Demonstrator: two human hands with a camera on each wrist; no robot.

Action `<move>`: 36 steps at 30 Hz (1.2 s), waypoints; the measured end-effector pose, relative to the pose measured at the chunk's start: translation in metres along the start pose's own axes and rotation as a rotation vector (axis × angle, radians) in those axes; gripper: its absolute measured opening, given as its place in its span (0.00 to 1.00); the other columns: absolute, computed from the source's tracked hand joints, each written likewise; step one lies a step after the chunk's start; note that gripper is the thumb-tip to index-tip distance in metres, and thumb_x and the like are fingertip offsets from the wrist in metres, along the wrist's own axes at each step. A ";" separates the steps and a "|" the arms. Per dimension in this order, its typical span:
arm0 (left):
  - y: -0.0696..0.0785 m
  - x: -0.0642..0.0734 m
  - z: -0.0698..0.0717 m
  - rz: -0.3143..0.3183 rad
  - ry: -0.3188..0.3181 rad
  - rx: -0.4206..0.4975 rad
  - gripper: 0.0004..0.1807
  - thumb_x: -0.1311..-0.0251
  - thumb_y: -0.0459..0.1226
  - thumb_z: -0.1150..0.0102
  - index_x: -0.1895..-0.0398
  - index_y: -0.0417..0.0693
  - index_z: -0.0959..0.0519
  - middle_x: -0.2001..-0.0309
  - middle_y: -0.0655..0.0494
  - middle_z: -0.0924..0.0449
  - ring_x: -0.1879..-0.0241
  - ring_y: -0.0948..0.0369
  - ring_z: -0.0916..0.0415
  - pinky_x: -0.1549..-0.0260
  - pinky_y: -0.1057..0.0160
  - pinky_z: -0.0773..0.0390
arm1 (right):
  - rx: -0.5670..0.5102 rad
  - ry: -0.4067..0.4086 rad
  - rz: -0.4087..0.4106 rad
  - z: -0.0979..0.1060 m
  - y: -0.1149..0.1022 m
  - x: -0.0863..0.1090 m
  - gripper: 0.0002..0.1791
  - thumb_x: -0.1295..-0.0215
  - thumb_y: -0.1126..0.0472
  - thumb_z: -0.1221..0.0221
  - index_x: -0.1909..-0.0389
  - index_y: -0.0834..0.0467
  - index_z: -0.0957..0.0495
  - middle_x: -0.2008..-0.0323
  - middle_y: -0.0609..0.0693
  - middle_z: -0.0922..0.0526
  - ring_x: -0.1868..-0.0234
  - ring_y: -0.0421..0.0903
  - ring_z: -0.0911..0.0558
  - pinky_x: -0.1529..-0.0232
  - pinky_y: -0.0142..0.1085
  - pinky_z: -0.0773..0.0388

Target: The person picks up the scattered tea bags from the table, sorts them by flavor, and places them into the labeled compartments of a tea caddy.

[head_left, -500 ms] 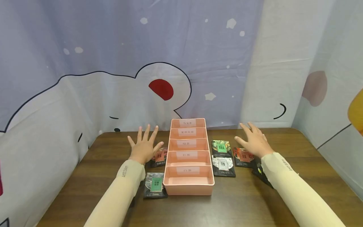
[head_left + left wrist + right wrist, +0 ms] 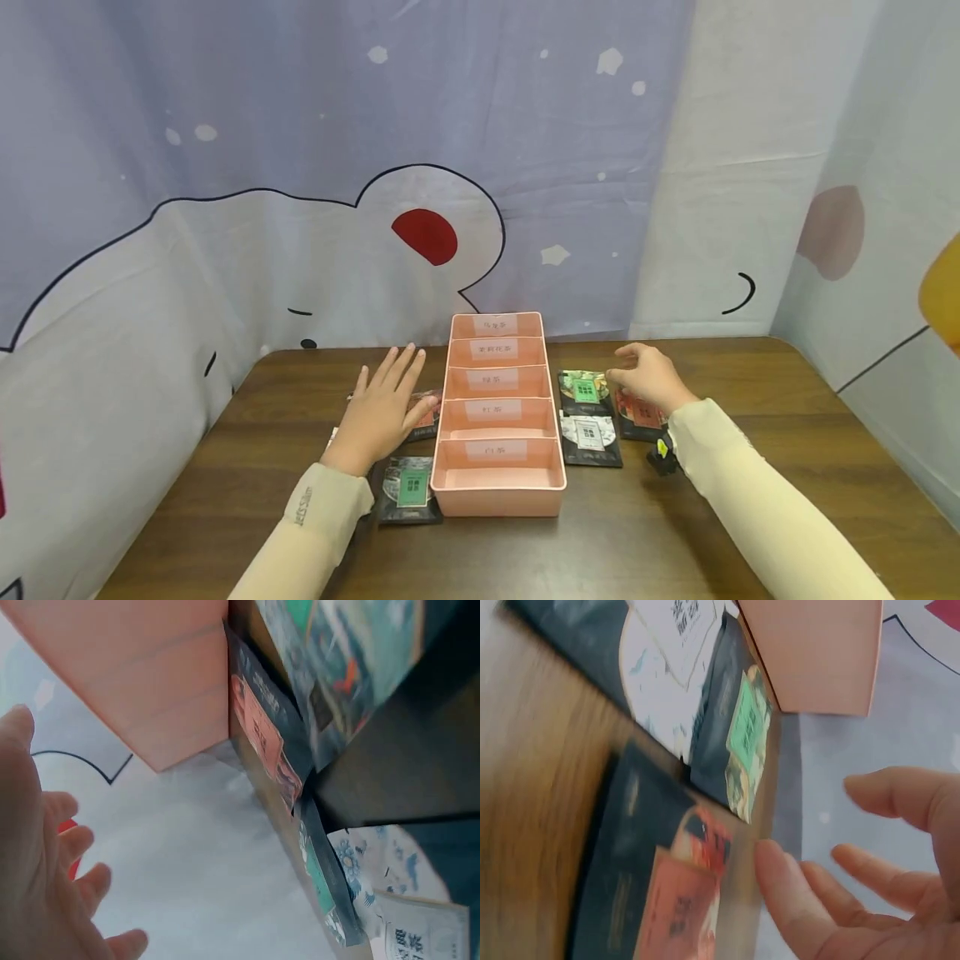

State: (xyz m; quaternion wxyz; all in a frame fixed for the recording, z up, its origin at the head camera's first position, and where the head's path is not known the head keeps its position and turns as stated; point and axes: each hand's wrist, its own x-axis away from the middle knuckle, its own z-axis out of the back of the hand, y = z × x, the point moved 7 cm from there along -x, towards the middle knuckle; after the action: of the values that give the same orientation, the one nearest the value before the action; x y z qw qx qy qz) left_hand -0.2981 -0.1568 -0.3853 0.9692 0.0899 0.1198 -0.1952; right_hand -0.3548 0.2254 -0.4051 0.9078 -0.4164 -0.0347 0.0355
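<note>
A long pink box (image 2: 498, 502) with several labelled compartments stands mid-table. My left hand (image 2: 375, 412), fingers straight, hovers left of it above tea packets, partly covering a red-labelled packet (image 2: 427, 423). A green-labelled packet (image 2: 412, 492) lies nearer me, against the box. In the left wrist view, a white-labelled packet (image 2: 420, 930) also shows. My right hand (image 2: 651, 379), fingers loosely bent and apart, holds nothing above a red-labelled packet (image 2: 637, 415). Its fingertips are near a green-labelled packet (image 2: 585, 390); a white-labelled packet (image 2: 590, 440) lies in front of that.
A small dark object with a yellow-green mark (image 2: 662, 457) shows under my right wrist, partly hidden by the sleeve. Behind the brown wooden table (image 2: 600, 550) hangs a printed curtain (image 2: 322, 250), which also runs along the sides.
My right hand has moved left and its fingers have bent more. My left hand has come slightly nearer to me, its fingers closer together. The box and packets stay put.
</note>
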 end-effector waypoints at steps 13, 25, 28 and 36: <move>0.023 0.022 -0.014 -0.036 -0.074 0.058 0.41 0.26 0.57 0.52 0.19 0.47 0.48 0.19 0.49 0.52 0.20 0.49 0.56 0.26 0.36 0.55 | 0.169 -0.017 -0.051 -0.028 -0.010 -0.009 0.35 0.40 0.62 0.36 0.37 0.79 0.33 0.57 0.70 0.18 0.78 0.46 0.26 0.70 0.42 0.23; 0.029 0.025 -0.020 -0.052 -0.096 0.072 0.41 0.26 0.58 0.54 0.19 0.49 0.47 0.20 0.51 0.50 0.21 0.52 0.52 0.25 0.39 0.54 | 0.347 0.043 -0.093 -0.039 -0.020 -0.011 0.20 0.51 0.55 0.24 0.79 0.63 0.25 0.73 0.58 0.20 0.68 0.58 0.21 0.60 0.54 0.20; 0.029 0.025 -0.021 -0.050 -0.108 0.078 0.40 0.26 0.59 0.55 0.19 0.49 0.47 0.20 0.51 0.50 0.21 0.52 0.52 0.25 0.40 0.55 | 0.384 0.043 -0.098 -0.040 -0.020 -0.012 0.21 0.51 0.54 0.24 0.76 0.66 0.22 0.66 0.64 0.16 0.60 0.65 0.18 0.55 0.58 0.22; 0.031 0.024 -0.020 -0.078 -0.113 0.080 0.39 0.25 0.58 0.56 0.19 0.47 0.46 0.20 0.53 0.49 0.21 0.52 0.51 0.24 0.42 0.54 | 0.373 0.025 -0.154 -0.043 -0.014 -0.019 0.27 0.52 0.55 0.23 0.62 0.73 0.21 0.52 0.72 0.20 0.46 0.71 0.24 0.46 0.62 0.25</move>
State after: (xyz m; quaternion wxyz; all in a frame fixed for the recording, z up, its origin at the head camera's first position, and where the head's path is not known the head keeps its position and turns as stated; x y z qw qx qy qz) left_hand -0.2681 -0.1332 -0.4074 0.9618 0.1125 0.0603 -0.2423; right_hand -0.3692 0.1817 -0.4230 0.9697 -0.2374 -0.0480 -0.0335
